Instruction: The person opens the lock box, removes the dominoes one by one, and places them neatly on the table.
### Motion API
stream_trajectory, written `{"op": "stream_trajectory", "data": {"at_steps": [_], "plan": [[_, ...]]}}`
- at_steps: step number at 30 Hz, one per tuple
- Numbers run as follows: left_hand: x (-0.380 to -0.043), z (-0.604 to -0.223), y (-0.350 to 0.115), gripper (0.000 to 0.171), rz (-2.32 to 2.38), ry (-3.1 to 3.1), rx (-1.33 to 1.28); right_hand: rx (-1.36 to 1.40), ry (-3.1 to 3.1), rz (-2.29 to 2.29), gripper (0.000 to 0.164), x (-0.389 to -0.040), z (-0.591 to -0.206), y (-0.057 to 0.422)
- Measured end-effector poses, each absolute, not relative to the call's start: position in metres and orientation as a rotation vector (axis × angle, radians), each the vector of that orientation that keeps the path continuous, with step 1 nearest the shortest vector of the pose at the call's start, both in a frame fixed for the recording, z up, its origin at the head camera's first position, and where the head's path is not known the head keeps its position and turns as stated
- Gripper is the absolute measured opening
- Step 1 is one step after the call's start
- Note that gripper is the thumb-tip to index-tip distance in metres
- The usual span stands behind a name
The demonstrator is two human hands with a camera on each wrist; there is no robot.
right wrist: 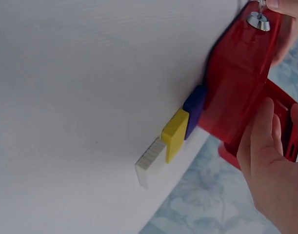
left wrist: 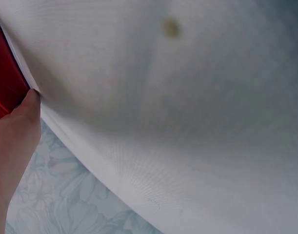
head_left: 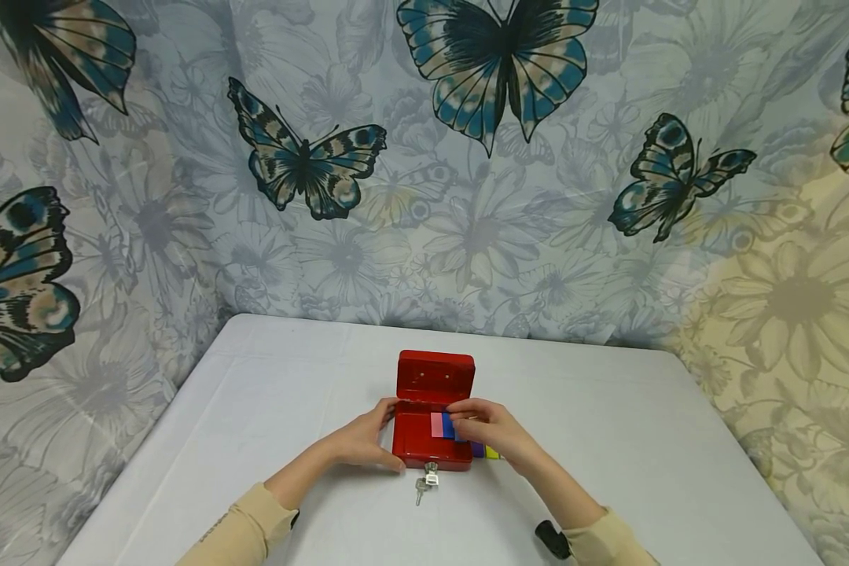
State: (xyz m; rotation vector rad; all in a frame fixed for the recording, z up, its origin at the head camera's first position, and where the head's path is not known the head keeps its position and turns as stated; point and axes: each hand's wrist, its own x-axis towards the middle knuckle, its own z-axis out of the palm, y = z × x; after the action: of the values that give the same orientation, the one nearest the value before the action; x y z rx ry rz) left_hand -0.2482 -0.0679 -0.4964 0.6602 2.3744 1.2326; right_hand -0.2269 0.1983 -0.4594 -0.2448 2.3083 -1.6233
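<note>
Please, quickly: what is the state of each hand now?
Left hand: holding the red box by its left side.
Right hand: at the blue block inside; grip cannot be told.

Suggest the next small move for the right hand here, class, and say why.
Perhaps the right hand should settle the blue rectangular block snugly beside the pink rectangular block: its fingers are at the blue one, over the floor of the open, glossy red rectangular box, which the left hand steadies, while purple and yellow blocks sit outside.
</note>
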Motion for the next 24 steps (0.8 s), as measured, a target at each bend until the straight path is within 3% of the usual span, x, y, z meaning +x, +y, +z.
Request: {"op": "stream_trajectory", "data": {"at_steps": [10, 24], "plan": [[-0.249, -0.496, -0.068, 0.101, 1.232, 2.368, 0.665, -0.283, 2.542, -1.412, 0.028, -0.231, -0.46, 0.185], [-0.249, -0.496, -0.068, 0.1, 1.226, 2.367, 0.662, -0.592, 2.796, -1.112, 0.026, -0.233, -0.467, 0.17]]}}
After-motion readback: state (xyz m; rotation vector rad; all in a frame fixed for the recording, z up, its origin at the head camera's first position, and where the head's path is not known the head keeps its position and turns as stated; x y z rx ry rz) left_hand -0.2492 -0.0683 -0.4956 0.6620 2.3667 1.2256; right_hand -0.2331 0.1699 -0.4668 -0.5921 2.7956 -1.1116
